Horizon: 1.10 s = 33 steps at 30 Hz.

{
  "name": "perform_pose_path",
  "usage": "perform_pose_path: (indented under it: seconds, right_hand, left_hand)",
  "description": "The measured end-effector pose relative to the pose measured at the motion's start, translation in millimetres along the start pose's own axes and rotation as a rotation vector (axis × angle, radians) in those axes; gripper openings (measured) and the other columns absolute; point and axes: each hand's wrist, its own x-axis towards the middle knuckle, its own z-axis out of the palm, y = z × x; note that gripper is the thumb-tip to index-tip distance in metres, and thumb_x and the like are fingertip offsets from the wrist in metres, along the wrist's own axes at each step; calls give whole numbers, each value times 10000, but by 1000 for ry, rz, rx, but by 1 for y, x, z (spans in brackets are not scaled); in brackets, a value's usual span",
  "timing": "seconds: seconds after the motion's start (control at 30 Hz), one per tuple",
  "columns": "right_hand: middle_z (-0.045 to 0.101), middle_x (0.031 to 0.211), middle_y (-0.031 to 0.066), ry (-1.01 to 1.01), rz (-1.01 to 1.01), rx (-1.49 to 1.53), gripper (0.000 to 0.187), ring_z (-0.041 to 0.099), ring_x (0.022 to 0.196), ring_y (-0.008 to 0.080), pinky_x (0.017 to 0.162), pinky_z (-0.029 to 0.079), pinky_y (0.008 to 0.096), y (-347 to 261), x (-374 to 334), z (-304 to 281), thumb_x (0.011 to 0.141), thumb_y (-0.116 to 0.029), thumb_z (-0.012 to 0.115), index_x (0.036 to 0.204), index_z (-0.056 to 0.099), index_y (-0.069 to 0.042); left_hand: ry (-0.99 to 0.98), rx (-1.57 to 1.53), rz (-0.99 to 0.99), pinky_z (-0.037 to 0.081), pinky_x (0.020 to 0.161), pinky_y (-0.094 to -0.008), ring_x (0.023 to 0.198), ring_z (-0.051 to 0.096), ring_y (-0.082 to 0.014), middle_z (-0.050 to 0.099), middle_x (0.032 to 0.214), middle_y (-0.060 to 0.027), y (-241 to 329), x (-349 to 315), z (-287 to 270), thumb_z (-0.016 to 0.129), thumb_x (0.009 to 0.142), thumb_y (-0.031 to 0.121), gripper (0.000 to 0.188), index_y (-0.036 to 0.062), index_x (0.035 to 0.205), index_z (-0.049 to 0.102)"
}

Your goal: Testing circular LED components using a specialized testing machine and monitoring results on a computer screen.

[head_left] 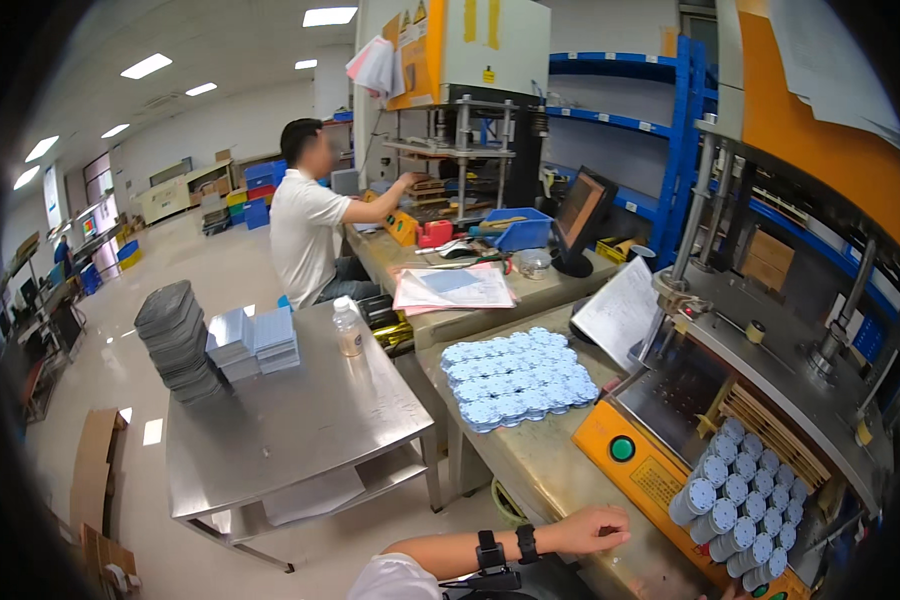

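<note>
My left hand [588, 529] is loosely curled above the front edge of the bench, with nothing visible in its fingers; two black bands circle the wrist. At the bottom edge, a sliver of what looks like my right hand [736, 594] shows, its fingers mostly cut off. Between and beyond the hands is an orange press base [660, 485] with a green button. On its right part stand several close rows of stacked round light-blue discs [738, 492]. Another block of light-blue scalloped pieces [515, 375], layered in joined rows, lies on the bench left of the press.
Press posts [695, 215] rise at the right. A steel table [300, 425] at left bears grey stacked trays [177, 340], light-blue stacks [252, 342] and a bottle [347, 328]. A co-worker [312, 225] sits at another press. A monitor [582, 215] and papers [455, 288] occupy the far bench.
</note>
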Motion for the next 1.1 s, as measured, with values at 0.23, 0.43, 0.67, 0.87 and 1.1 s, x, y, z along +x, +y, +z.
perform_pose_path:
  seconds: [0.23, 0.43, 0.67, 0.87, 1.1]
  right_hand:
    - [501, 1195, 328, -80, 62, 19, 564, 481, 1089, 487, 948, 395, 509, 6, -3, 2, 918, -356, 602, 1333, 485, 8]
    - [498, 1219, 314, -46, 76, 46, 561, 463, 1124, 483, 965, 382, 517, 9, -6, -3, 912, -355, 607, 1329, 487, 1]
    - [521, 1184, 260, -11, 56, 140, 586, 490, 1061, 454, 876, 411, 525, 4, 8, 0, 680, -174, 738, 1212, 540, -30]
    - [512, 1100, 177, -59, 129, 104, 530, 491, 1039, 350, 841, 411, 466, -2, 11, 1, 815, -268, 672, 1276, 505, -66]
    - [486, 1156, 150, -84, 99, 163, 561, 448, 1127, 322, 960, 362, 428, 6, 0, -10, 867, -260, 617, 1366, 443, -72]
  left_hand:
    - [-10, -27, -50, 374, 585, -322, 658, 454, -189, 462, 701, -51, 8, -3, -1, 586, 935, 161, 251, 26, 742, 499]
    - [-22, -42, -83, 380, 602, -333, 660, 454, -213, 462, 701, -63, 15, 1, -2, 592, 933, 155, 252, 20, 744, 493]
    - [-66, 21, -130, 454, 647, -340, 669, 566, -236, 607, 730, -78, 8, 4, -11, 658, 873, 94, 121, 33, 772, 627]
    - [-17, -21, -387, 405, 589, -275, 639, 486, -110, 561, 675, -22, 36, 2, -10, 553, 961, 150, 261, 13, 739, 564]
    - [-73, -20, -389, 414, 631, -300, 666, 488, -142, 563, 703, -52, 52, 12, 0, 553, 956, 141, 242, 3, 758, 568]
